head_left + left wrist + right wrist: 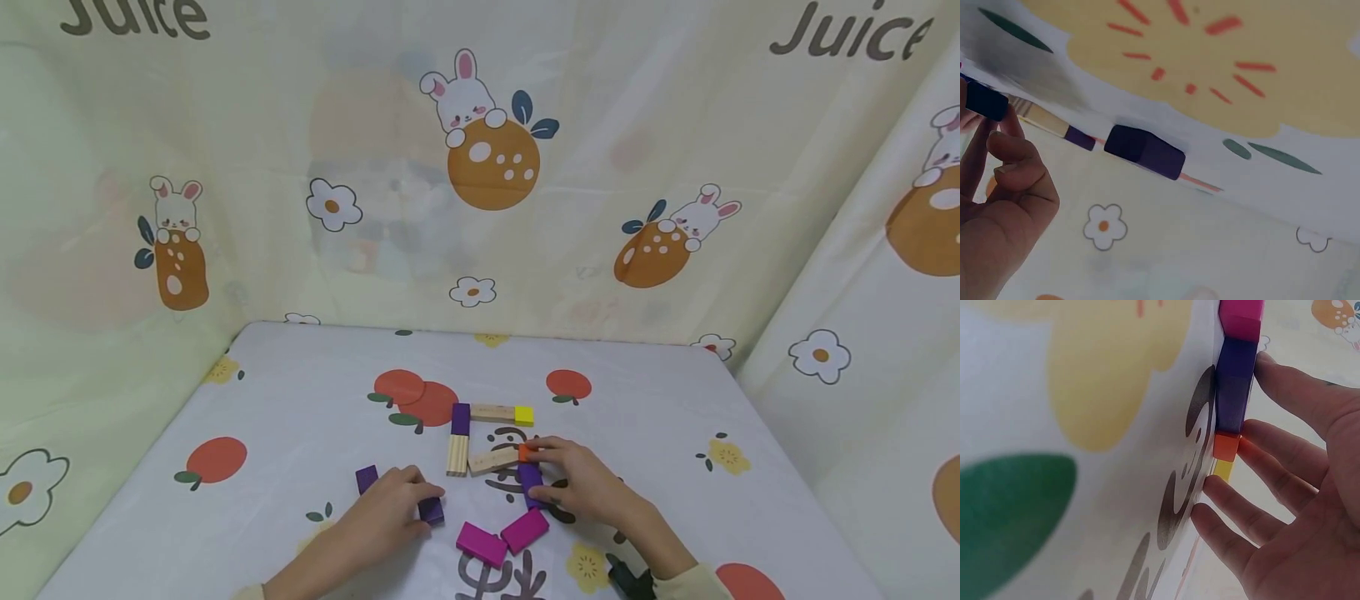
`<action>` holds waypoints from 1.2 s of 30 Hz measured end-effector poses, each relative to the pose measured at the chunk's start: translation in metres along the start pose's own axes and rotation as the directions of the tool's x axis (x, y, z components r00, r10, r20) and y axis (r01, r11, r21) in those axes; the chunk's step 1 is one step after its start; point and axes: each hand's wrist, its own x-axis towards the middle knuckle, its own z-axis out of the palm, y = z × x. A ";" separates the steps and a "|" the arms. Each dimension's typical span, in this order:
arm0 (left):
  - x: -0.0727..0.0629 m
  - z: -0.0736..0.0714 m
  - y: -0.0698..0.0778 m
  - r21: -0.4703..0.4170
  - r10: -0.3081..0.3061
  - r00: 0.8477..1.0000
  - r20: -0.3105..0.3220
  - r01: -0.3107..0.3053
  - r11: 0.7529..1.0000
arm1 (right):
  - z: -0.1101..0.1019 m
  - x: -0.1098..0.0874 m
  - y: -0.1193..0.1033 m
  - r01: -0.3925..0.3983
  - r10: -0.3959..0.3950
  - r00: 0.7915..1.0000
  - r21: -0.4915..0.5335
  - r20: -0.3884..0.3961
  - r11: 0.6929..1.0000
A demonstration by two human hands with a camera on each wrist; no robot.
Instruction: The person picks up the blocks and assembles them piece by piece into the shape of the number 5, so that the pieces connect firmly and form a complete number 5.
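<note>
My left hand (387, 506) pinches a dark purple block (431, 511) between thumb and fingers; the left wrist view shows this block (986, 100) at the fingertips. Another dark purple block (367, 478) lies on the table just past that hand. My right hand (581, 479) has its fingers spread and nearly straight. Its thumb is at a violet block (531, 483) and its index fingertip at a small orange block (523, 453). The orange block sits at the end of a plain wooden block (494, 461), with the violet one running down from it.
Two magenta blocks (482, 545) lie end to end at an angle below the violet one. Farther up stand a purple block (461, 419), light wooden pieces (457, 456), a wooden block (492, 413) and a yellow block (524, 416). A printed cloth (300, 417) covers the table.
</note>
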 end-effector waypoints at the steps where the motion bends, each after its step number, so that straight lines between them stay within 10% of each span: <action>1: 0.000 0.001 0.000 -0.004 0.008 1.000 0.003 -0.008 1.000 | 0.000 0.000 0.000 -0.001 0.001 1.000 0.000 0.001 1.000; 30: 0.004 0.014 0.005 -0.042 0.072 0.990 0.119 -0.067 0.997 | 0.003 0.001 0.003 -0.015 0.015 1.000 0.005 0.001 1.000; 36: 0.002 0.015 0.004 -0.067 0.007 0.993 0.119 0.001 0.998 | 0.003 0.001 0.003 -0.015 0.016 1.000 0.003 -0.002 1.000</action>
